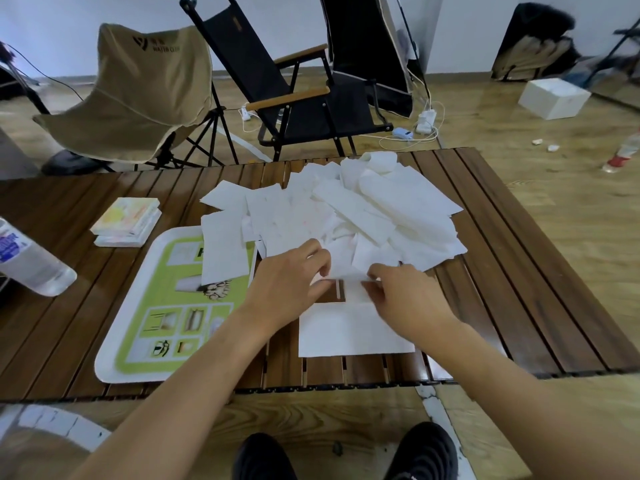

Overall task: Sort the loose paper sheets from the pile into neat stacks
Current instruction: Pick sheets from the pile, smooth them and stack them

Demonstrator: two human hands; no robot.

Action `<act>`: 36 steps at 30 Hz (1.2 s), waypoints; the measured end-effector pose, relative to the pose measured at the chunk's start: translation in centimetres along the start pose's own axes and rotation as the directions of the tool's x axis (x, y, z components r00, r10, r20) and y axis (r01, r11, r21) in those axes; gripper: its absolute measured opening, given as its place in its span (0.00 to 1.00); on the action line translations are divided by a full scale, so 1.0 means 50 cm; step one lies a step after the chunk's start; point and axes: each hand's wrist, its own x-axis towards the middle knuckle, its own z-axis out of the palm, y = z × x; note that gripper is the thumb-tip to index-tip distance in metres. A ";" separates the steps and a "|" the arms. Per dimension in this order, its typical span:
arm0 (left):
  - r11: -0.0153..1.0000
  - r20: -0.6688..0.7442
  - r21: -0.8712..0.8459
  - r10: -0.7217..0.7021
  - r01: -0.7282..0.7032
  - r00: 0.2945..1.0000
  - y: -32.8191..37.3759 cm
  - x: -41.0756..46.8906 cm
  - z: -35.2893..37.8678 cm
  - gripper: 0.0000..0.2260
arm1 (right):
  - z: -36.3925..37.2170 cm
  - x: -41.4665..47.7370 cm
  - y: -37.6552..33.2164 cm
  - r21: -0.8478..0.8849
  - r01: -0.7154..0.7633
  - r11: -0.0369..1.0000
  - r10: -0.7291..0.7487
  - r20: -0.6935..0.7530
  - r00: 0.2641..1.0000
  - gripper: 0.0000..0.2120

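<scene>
Left hand and right hand pinching a sheet, pile just beyond

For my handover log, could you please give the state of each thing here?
Pile of loose white paper sheets: jumbled, unsorted.
Small white sheet: pinched between left hand and right hand.
Large white rectangular sheet: lying flat.
Green-and-white tray: flat, partly covered by paper.
Clear plastic bottle: on its side.

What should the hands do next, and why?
Probably draw the sheet toward you and lay it squarely on the flat stack. The left hand and right hand both pinch it at the near edge of the pile, and the stack lies directly in front.
</scene>
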 end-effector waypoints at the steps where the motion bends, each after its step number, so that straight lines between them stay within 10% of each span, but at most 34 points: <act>1: 1.000 0.034 0.018 -0.021 0.020 0.999 -0.006 -0.003 -0.004 0.07 | -0.006 0.001 0.009 -0.013 -0.001 1.000 0.000 -0.036 0.999 0.11; 7: 0.999 0.000 0.047 -0.022 0.022 1.000 -0.011 -0.039 -0.050 0.08 | -0.046 -0.022 0.060 -0.129 0.142 0.982 -0.168 -0.222 0.961 0.05; 14: 0.992 0.293 0.078 0.074 -0.101 0.953 0.023 -0.115 0.014 0.14 | -0.023 -0.054 0.080 -0.386 0.142 0.912 -0.066 0.205 0.977 0.12; 24: 0.996 0.330 0.077 0.007 -0.035 0.944 0.003 -0.133 0.013 0.08 | -0.008 -0.070 0.066 -0.446 0.187 0.875 -0.055 0.291 0.955 0.11; 36: 0.907 0.218 0.323 -0.348 0.270 0.912 -0.069 -0.067 0.042 0.13 | -0.025 -0.090 0.017 -0.126 0.209 0.970 -0.158 0.330 0.931 0.14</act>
